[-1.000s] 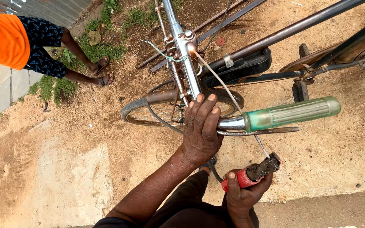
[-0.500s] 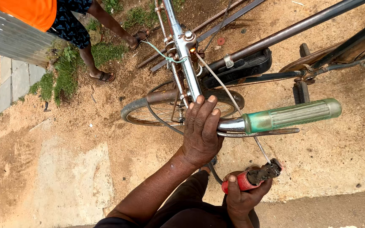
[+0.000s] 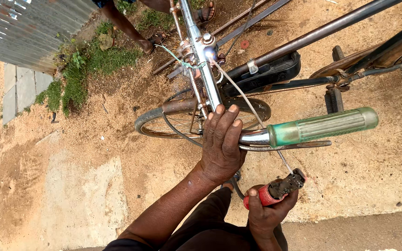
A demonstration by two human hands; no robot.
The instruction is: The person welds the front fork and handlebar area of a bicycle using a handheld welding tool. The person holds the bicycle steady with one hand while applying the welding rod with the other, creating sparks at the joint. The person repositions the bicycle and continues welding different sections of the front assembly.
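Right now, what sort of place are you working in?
Probably an outdoor roadside spot for bicycle repair: bare sandy ground, a corrugated metal fence with weeds along it, and a bicycle under my hands.

Soft, even daylight is falling from above, casting only faint shadows on the sandy ground (image 3: 70,186). Glare is glinting off the chrome handlebar (image 3: 252,137) and the corrugated metal sheet (image 3: 24,28). The wide lens is bending lines at the edges; focus is staying sharp throughout
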